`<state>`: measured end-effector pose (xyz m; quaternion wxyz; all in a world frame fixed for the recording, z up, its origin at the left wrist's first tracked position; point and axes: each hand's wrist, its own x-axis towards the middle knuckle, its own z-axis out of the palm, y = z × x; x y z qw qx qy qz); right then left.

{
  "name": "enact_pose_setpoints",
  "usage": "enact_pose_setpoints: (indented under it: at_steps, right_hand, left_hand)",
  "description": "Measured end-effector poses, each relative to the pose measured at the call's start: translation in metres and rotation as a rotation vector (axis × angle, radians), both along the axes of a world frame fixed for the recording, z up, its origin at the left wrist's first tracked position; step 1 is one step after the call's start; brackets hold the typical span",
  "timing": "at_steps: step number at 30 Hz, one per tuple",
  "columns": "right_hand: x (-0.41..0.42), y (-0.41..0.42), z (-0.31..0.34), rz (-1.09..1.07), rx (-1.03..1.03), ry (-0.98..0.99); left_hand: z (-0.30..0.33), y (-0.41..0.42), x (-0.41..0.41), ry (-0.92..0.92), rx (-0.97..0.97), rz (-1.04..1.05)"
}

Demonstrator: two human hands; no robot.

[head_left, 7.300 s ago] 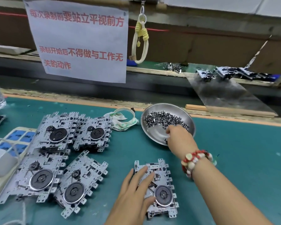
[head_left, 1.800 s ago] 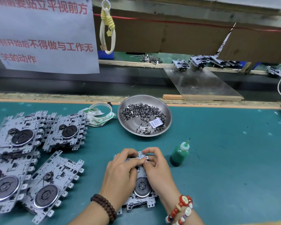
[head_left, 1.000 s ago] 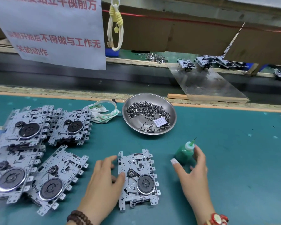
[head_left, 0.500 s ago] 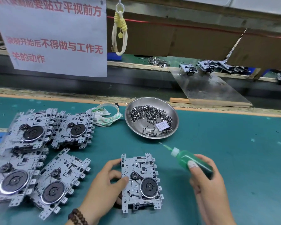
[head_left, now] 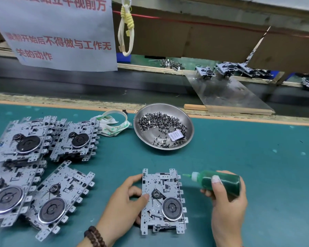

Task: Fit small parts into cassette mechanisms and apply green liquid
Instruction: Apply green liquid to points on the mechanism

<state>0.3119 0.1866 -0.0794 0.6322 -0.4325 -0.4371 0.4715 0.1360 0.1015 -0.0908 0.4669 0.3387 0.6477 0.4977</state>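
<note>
A metal cassette mechanism (head_left: 163, 202) with a black flywheel lies flat on the green mat in front of me. My left hand (head_left: 125, 207) holds its left edge, thumb on the plate and index finger at its upper left corner. My right hand (head_left: 225, 205) grips a small bottle of green liquid (head_left: 219, 181), tipped on its side. The bottle's green nozzle points left, close to the mechanism's upper right corner. A steel bowl (head_left: 163, 128) holding several small dark parts and a white paper slip sits behind the mechanism.
Several stacked cassette mechanisms (head_left: 36, 168) crowd the mat's left side. A tape roll with a crumpled cloth (head_left: 114, 123) lies left of the bowl. A conveyor with a sloped metal plate (head_left: 227, 93) runs behind. A paper sign (head_left: 59, 32) and a looped cord (head_left: 126, 27) hang above.
My right hand took the green bottle off the mat, tipped it sideways and brought its nozzle down toward the mechanism's upper right corner. My left hand keeps holding the mechanism's left edge.
</note>
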Motion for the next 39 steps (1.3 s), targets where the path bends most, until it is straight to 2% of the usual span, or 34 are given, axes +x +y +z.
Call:
enact_pose_setpoints:
  at_steps: [4, 18, 39]
  right_hand:
    - [-0.001, -0.007, 0.000, -0.057, 0.075, -0.073]
    - [-0.004, -0.014, -0.002, -0.042, 0.096, -0.234]
    - [-0.002, -0.015, -0.002, -0.036, 0.126, -0.307]
  left_hand:
    - [-0.001, 0.001, 0.000, -0.009, -0.011, 0.007]
    - [-0.004, 0.002, 0.001, -0.030, -0.007, 0.002]
    - [-0.003, 0.002, 0.002, -0.009, -0.008, 0.009]
